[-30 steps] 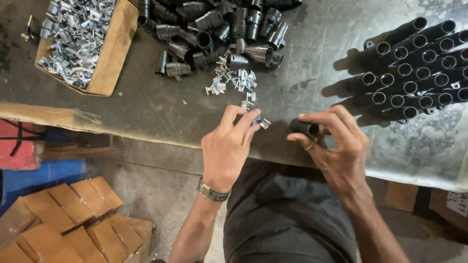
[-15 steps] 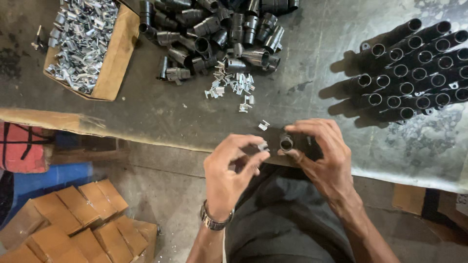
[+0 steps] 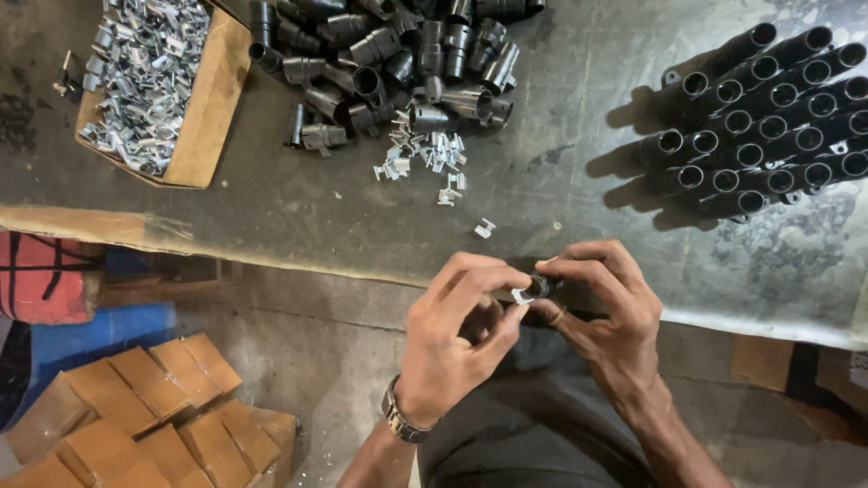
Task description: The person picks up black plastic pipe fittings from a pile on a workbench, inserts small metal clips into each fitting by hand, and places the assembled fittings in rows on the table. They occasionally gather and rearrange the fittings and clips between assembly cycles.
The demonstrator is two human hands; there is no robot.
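Hands meet at the near edge of the worktop [image 3: 298, 212], about mid-width. Right hand [image 3: 606, 316] pinches a short black tube [image 3: 541, 286] between thumb and fingers, open end turned toward the left hand [image 3: 457, 339]. Left thumb and forefinger are pressed together on a small metal clip [image 3: 521, 295] — clip sits right at the tube's mouth, touching it; can't tell whether it is seated inside. Wristwatch [image 3: 403, 423] on the left wrist. One loose clip [image 3: 485, 228] lies alone on the worktop just beyond the hands, a small scatter of clips [image 3: 423, 155] further back, near the middle. Behind that scatter, at the far edge, a heap of black tubes [image 3: 389, 54] lying at all angles. Far left corner: open cardboard box [image 3: 206, 117] full of the same shiny clips, a few more metal bits on the surface just left of it. Right side, well apart from the heap — stacked black tubes [image 3: 768, 117] laid in neat rows, open ends facing the camera. Worktop surface is dark, scuffed metal. Below its near edge, on the floor at left, a cluster of brown cartons [image 3: 136, 407], with something red [image 3: 45, 276] and blue beside them.
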